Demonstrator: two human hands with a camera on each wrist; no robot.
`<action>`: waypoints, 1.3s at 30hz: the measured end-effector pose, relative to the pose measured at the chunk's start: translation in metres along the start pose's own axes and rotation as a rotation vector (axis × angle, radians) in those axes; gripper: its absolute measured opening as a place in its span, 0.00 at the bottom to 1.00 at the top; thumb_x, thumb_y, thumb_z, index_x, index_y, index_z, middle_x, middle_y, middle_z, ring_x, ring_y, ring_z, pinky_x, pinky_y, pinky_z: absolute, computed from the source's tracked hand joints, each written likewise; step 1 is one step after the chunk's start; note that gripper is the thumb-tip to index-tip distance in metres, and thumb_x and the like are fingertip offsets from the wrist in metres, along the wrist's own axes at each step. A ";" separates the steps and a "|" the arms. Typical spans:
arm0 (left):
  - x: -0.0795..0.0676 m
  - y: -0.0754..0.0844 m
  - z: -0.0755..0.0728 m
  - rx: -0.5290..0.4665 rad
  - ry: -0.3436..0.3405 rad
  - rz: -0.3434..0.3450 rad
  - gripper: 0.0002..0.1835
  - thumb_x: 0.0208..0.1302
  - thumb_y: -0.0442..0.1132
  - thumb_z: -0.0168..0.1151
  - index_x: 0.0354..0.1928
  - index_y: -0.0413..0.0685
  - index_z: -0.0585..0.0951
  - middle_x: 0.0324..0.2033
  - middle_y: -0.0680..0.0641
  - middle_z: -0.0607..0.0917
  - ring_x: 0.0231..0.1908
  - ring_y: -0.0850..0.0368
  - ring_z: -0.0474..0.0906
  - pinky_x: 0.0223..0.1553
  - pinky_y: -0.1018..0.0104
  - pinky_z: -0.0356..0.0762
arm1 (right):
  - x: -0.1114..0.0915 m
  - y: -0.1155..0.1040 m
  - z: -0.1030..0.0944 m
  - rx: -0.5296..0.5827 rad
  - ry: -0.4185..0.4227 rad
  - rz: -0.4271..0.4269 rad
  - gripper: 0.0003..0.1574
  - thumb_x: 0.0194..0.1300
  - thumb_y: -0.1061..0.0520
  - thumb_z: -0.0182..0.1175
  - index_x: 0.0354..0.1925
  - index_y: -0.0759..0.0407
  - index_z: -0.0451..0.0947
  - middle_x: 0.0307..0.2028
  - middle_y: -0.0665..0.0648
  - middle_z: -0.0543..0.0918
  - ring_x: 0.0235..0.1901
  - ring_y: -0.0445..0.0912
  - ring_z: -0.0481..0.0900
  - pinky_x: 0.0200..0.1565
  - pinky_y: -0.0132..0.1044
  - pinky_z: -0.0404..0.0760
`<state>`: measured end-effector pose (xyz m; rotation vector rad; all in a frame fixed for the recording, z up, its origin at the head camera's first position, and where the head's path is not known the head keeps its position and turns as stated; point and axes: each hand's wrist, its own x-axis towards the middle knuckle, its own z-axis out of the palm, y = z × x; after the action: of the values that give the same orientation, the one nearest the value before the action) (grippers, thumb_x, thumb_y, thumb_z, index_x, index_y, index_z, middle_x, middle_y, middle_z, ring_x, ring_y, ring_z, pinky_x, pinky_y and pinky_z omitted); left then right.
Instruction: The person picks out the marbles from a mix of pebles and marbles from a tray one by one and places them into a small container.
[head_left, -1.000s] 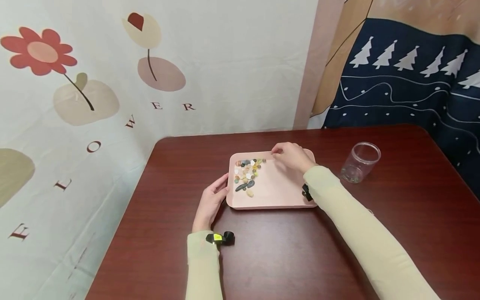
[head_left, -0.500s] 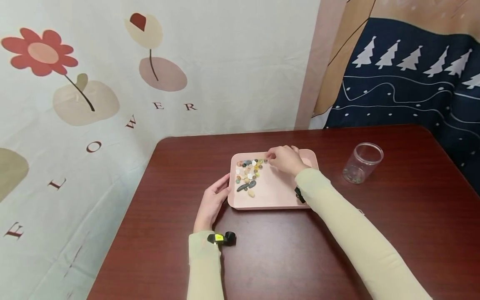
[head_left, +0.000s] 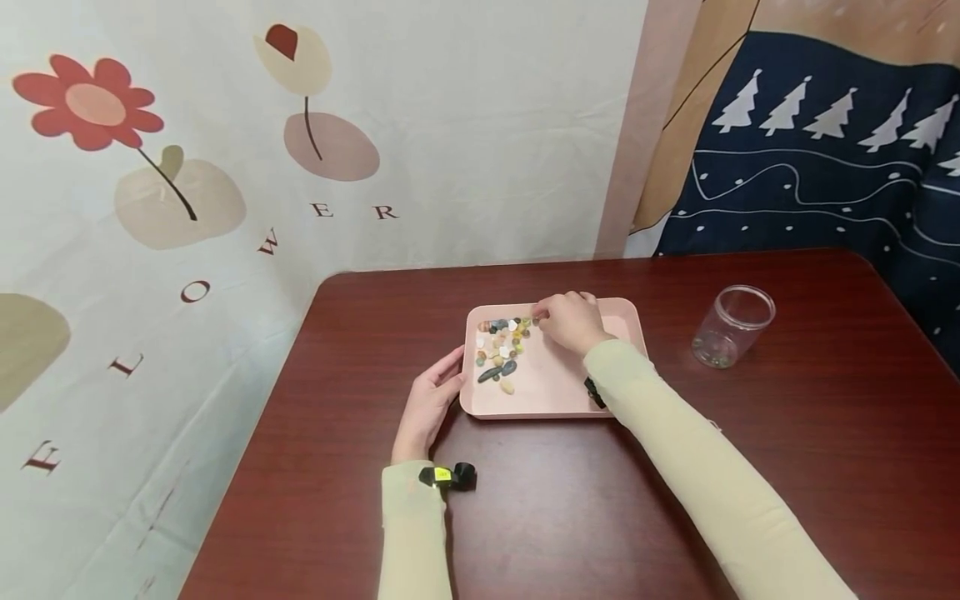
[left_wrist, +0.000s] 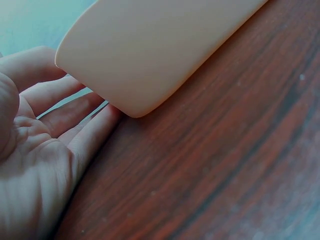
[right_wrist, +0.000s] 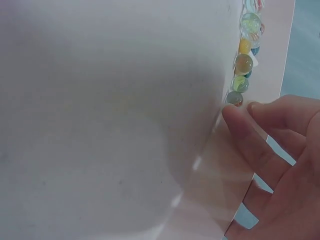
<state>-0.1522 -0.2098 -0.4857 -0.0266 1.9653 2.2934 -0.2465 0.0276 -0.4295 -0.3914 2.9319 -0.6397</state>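
I count two hands, my left hand (head_left: pixel 426 408) and my right hand (head_left: pixel 572 323); one tray (head_left: pixel 555 385), one jar (head_left: pixel 733 327), one table (head_left: pixel 540 508). Two dark stones (head_left: pixel 509 367); marbles (right_wrist: pixel 244 64) too crowded to number. Six letters (head_left: pixel 321 210), six trees (head_left: pixel 785 108), one cut off, one red flower (head_left: pixel 96 104), one tulip (head_left: pixel 296 67).

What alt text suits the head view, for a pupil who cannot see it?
A person's right hand hangs over a pink tray, beside colourful stones and marbles, while the left hand touches the tray's left side. A clear jar stands to the right on a brown table.
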 end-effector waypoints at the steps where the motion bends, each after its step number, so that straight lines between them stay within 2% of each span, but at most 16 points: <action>1: 0.000 0.000 0.000 0.001 -0.003 0.004 0.24 0.60 0.27 0.51 0.61 0.40 0.66 0.59 0.46 0.68 0.58 0.57 0.64 0.53 0.67 0.67 | 0.000 0.000 0.000 -0.002 -0.002 0.002 0.15 0.57 0.57 0.54 0.41 0.44 0.81 0.37 0.45 0.81 0.43 0.47 0.71 0.58 0.52 0.49; 8: 0.000 -0.001 0.001 -0.009 -0.002 0.013 0.25 0.60 0.26 0.51 0.61 0.39 0.66 0.59 0.45 0.68 0.58 0.57 0.64 0.53 0.66 0.67 | 0.002 0.001 0.002 -0.054 -0.008 -0.010 0.16 0.60 0.53 0.52 0.44 0.41 0.80 0.44 0.44 0.80 0.45 0.49 0.71 0.55 0.50 0.54; 14: 0.000 -0.002 0.000 0.002 0.009 0.007 0.24 0.60 0.27 0.51 0.60 0.41 0.67 0.58 0.47 0.69 0.58 0.59 0.65 0.52 0.67 0.68 | 0.002 0.000 0.004 -0.120 -0.009 -0.043 0.15 0.62 0.54 0.51 0.43 0.39 0.81 0.44 0.45 0.80 0.45 0.50 0.72 0.51 0.50 0.59; 21: -0.001 -0.002 0.001 -0.012 0.007 0.014 0.24 0.60 0.26 0.51 0.60 0.40 0.67 0.59 0.46 0.68 0.58 0.58 0.63 0.52 0.67 0.67 | 0.003 -0.001 0.005 -0.151 -0.008 -0.046 0.14 0.60 0.54 0.52 0.40 0.40 0.82 0.42 0.46 0.81 0.45 0.50 0.72 0.50 0.49 0.60; 27: -0.002 0.000 0.000 -0.013 -0.002 0.020 0.24 0.60 0.27 0.52 0.60 0.41 0.67 0.59 0.46 0.68 0.59 0.57 0.63 0.53 0.67 0.67 | 0.003 0.000 0.004 -0.178 -0.023 -0.060 0.12 0.57 0.55 0.55 0.38 0.43 0.82 0.39 0.47 0.81 0.43 0.50 0.71 0.50 0.49 0.61; 36: -0.001 -0.001 0.000 -0.016 -0.004 0.014 0.25 0.60 0.26 0.51 0.60 0.41 0.67 0.59 0.48 0.69 0.58 0.58 0.64 0.53 0.67 0.67 | -0.001 0.001 0.006 -0.213 0.000 -0.089 0.04 0.53 0.53 0.59 0.24 0.44 0.79 0.26 0.46 0.79 0.36 0.49 0.69 0.46 0.48 0.62; 39: -0.001 -0.001 0.000 -0.015 -0.008 0.019 0.24 0.60 0.26 0.51 0.60 0.41 0.67 0.59 0.46 0.68 0.58 0.58 0.64 0.53 0.66 0.67 | -0.001 0.001 0.005 -0.226 0.004 -0.093 0.06 0.52 0.53 0.60 0.21 0.45 0.76 0.23 0.47 0.77 0.35 0.49 0.69 0.46 0.48 0.62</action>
<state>-0.1508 -0.2096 -0.4863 -0.0001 1.9531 2.3158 -0.2445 0.0270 -0.4345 -0.5518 3.0131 -0.3192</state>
